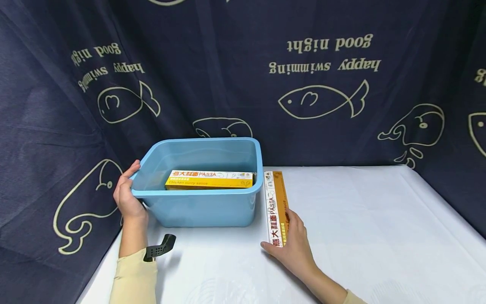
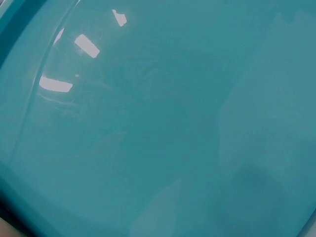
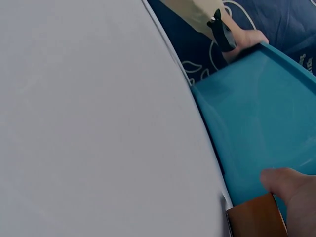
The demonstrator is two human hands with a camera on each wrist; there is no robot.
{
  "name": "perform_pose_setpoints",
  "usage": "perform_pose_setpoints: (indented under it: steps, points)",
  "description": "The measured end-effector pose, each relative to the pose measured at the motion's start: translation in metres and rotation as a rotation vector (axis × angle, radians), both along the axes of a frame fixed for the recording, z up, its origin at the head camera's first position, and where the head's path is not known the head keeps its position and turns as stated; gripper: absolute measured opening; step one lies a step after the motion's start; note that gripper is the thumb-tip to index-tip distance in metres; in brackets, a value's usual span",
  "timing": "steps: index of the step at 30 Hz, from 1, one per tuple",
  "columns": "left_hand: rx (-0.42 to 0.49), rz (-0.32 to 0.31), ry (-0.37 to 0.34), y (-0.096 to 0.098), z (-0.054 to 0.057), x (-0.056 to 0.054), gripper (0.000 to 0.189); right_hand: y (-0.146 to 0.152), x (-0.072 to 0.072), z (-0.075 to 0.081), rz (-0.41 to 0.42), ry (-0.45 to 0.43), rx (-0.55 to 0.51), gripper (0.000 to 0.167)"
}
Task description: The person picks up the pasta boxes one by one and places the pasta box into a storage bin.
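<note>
My left hand grips the left rim of a light blue plastic bin. The thumb side lies outside the wall and the fingertips reach the rim. Inside the bin lies a white and yellow pasta box labelled chicken curry sauce. A second pasta box, white and orange-yellow, lies lengthwise just right of the bin. My right hand holds its near end, thumb at the left side and fingers along the right. In the right wrist view the brown end of this box shows beside the thumb.
A white cloth covers the table. Dark blue curtains with fish drawings and lettering stand behind and at both sides. The bin is close to the back curtain. A black wrist mount juts from the left sleeve.
</note>
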State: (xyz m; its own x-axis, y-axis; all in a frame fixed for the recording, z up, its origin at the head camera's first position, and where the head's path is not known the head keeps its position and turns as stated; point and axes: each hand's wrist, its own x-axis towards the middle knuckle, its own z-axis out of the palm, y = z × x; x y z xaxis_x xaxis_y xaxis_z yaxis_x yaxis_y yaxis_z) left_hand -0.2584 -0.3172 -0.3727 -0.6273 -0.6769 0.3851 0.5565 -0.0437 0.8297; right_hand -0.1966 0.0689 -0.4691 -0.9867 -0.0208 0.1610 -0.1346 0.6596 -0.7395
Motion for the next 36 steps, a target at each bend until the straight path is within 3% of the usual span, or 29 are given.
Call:
perform_pose_setpoints:
  steps: [8, 24, 36]
  points:
    - [0.009, 0.001, 0.0, 0.0013, -0.0007, 0.0003, 0.048, 0.0018, 0.0048, -0.0021, 0.014, 0.049, 0.058, 0.124]
    - [-0.014, 0.009, -0.009, 0.0008, -0.001, 0.0003, 0.048, 0.0024, 0.0069, 0.0009, -0.014, 0.086, 0.11, 0.106]
    - [0.007, 0.005, -0.013, 0.0016, -0.0017, 0.0011, 0.047, 0.0056, 0.0056, 0.0031, -0.057, 0.087, 0.003, 0.086]
